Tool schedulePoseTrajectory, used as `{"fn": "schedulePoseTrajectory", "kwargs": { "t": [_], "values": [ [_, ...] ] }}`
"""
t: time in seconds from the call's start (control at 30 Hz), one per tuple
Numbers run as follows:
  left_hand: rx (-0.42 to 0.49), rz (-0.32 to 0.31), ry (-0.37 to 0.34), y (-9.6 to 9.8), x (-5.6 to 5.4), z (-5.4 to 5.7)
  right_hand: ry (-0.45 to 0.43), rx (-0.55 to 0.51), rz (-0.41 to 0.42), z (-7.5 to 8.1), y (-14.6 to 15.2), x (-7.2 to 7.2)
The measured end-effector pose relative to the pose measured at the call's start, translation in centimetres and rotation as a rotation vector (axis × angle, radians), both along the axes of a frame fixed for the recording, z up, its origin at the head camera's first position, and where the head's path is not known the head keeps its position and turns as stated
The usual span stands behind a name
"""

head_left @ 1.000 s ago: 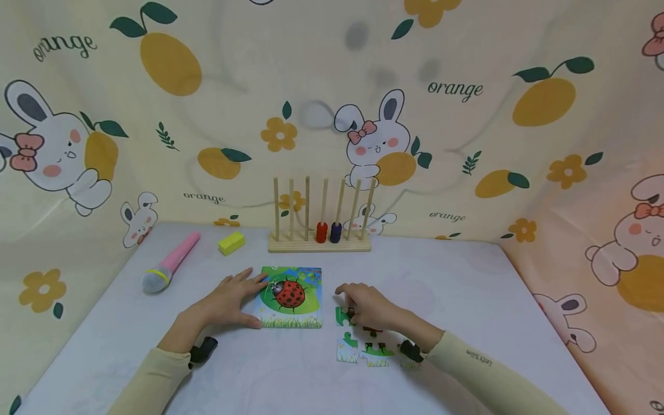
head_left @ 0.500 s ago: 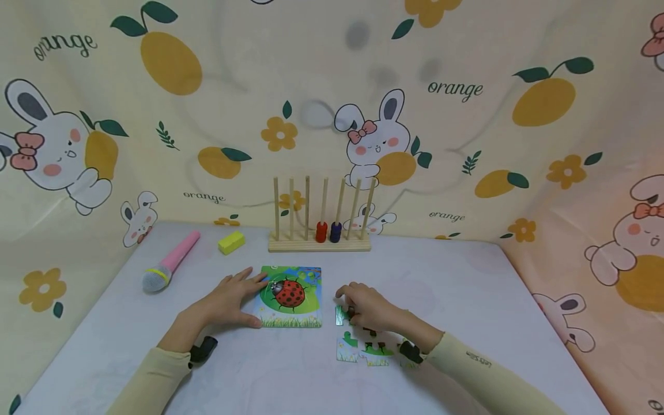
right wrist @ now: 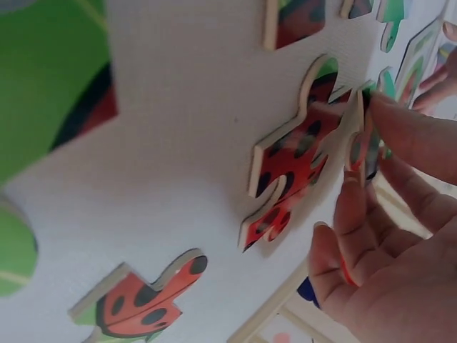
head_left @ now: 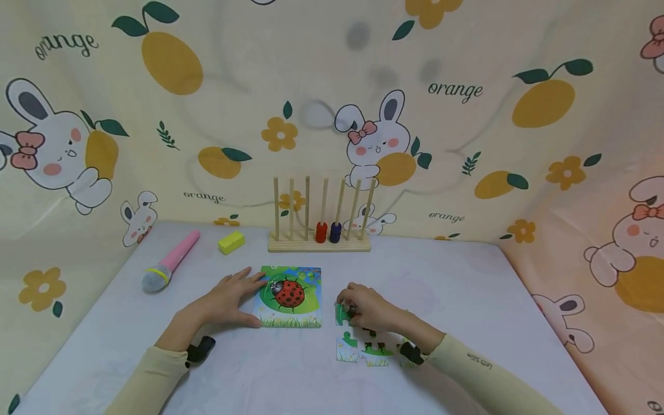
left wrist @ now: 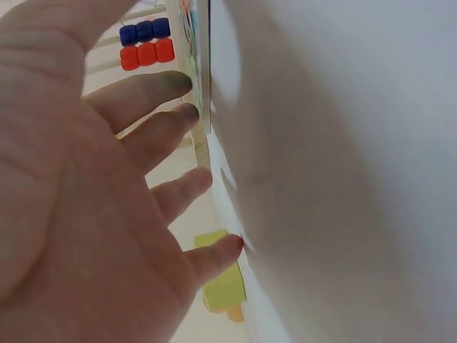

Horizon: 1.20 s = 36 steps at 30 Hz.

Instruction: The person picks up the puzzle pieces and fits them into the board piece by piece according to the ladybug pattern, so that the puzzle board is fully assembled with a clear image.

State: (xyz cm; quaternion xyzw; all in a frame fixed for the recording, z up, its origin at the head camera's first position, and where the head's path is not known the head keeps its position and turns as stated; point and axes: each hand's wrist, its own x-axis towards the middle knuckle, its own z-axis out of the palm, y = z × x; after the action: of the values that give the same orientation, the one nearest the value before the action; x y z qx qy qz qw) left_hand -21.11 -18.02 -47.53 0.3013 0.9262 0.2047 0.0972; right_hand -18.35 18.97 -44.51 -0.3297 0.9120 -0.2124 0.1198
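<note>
While R hand pinches one ladybird jigsaw pc. btw. thumb and fingers, chief hazard is a slip: hold looks thin, so pc. could twist or drop. Whether it's clear of tabletop: can't tell. Location: R of tabletop centre, w/in the loose group, well in from R edge. Adjacent: red spotted pcs., near the fingers; a low knuckle could nudge them askew. Row toward tabletop's near edge: grass-edge pcs., one partly hidden by black wrist unit, which could drag it if forearm dips. Ladybird picture board: flat, mid-tabletop, L of pcs.; L hand beside it, fingers spread, gripping nothing, tips at board's L edge; a hard push there might skew board or shove it toward pcs. Far edge: wooden peg rack w/ red beads & dark-blue beads, out of harm's way, prob. Toward far-L corner: yellow block, pink toy mic; mic might roll if tabletop's bumped.
</note>
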Motion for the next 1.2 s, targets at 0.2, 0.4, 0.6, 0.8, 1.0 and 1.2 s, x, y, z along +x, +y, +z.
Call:
{"fn": "schedulePoseTrajectory", "kwargs": {
  "t": [0.2, 0.4, 0.6, 0.8, 1.0, 1.2],
  "values": [
    [-0.005, 0.011, 0.015, -0.4, -0.2, 0.2, -0.012, -0.03, 0.032, 0.0, 0.2, -0.1],
    [-0.029, 0.032, 0.001, -0.5, -0.2, 0.4, -0.089, -0.098, 0.061, 0.3, 0.4, -0.9],
    [-0.035, 0.047, 0.006, -0.6, -0.1, 0.3, -0.089, -0.194, 0.119, 0.6, -1.3, -2.6],
    [-0.033, 0.045, 0.014, -0.8, 0.1, 0.2, -0.002, -0.183, 0.153, 0.5, -6.1, -4.6],
    [-0.022, 0.042, 0.008, -0.8, 0.1, 0.1, -0.054, -0.13, 0.128, 0.4, -10.8, -5.7],
    [-0.029, 0.048, 0.001, -0.8, 0.1, 0.1, -0.066, -0.126, 0.143, 0.1, -13.3, -6.2]
  ]
}}
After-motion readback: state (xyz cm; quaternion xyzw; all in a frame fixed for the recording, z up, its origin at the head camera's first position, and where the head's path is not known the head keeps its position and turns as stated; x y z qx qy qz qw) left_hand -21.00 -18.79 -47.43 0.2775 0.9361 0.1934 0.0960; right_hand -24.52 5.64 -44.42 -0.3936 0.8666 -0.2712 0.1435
